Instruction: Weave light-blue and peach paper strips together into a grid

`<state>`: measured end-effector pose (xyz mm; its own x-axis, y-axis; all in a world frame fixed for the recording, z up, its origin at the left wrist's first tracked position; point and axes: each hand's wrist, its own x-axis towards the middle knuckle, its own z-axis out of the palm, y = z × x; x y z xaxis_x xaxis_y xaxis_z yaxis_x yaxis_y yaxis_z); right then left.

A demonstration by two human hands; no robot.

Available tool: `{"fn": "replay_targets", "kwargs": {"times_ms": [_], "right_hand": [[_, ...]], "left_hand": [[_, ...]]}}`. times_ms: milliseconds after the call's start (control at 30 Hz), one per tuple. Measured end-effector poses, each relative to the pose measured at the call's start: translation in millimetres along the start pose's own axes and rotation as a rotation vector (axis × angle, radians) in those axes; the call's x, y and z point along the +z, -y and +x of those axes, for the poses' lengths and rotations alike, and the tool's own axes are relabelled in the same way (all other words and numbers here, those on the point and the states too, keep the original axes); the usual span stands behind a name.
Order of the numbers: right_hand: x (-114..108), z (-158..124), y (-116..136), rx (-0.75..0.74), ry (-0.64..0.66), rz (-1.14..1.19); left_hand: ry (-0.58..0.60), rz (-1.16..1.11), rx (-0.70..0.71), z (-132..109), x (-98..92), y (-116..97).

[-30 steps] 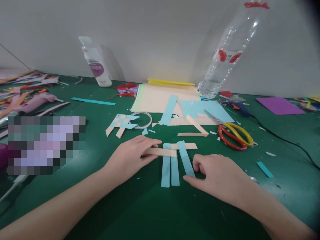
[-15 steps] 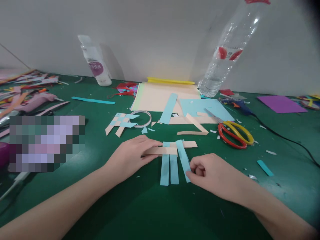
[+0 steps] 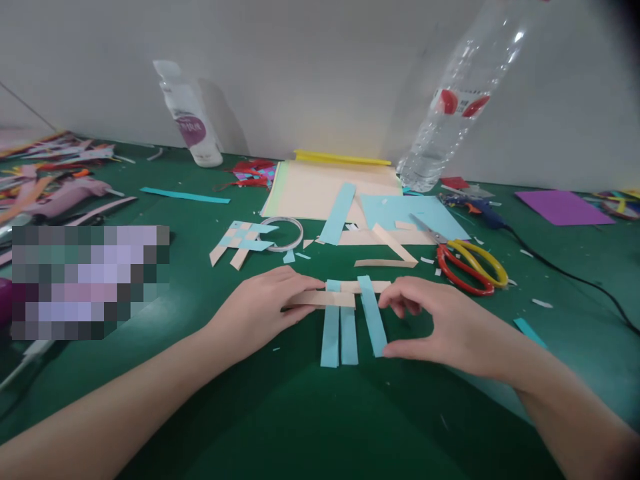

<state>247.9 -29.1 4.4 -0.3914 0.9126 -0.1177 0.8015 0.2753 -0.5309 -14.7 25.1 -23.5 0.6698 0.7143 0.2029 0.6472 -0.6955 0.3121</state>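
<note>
While peach paper strip is being pinned flat under open left hand, centre of green mat, rightmost light-blue paper strip is being spanned by right hand, spread wide. Only two peach rows being woven; most judged left.

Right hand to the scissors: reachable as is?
Probably yes. The scissors lie just beyond the right hand on the green mat, with only bare mat and small paper scraps between. The hand's thumb and fingers rest at the rightmost blue strip, which it would have to leave.
</note>
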Motion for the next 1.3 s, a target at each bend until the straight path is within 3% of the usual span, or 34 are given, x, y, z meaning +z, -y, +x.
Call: {"fn": "replay_targets", "kwargs": {"times_ms": [300,700,1300], "right_hand": [[8.4,6.0,-10.4,-0.177,0.033,-0.16],[12.5,9.1,-9.1,-0.361,-0.11,-0.237],[12.9,8.2,-9.7,-0.342,-0.206,-0.288]], "left_hand": [[0.014,0.006,-0.024,0.4,-1.1,-1.7],[-0.017,-0.004,-0.007,-2.7,-0.6,0.1],[-0.004,-0.047,0.021,1.0,2.0,-8.0]]}}
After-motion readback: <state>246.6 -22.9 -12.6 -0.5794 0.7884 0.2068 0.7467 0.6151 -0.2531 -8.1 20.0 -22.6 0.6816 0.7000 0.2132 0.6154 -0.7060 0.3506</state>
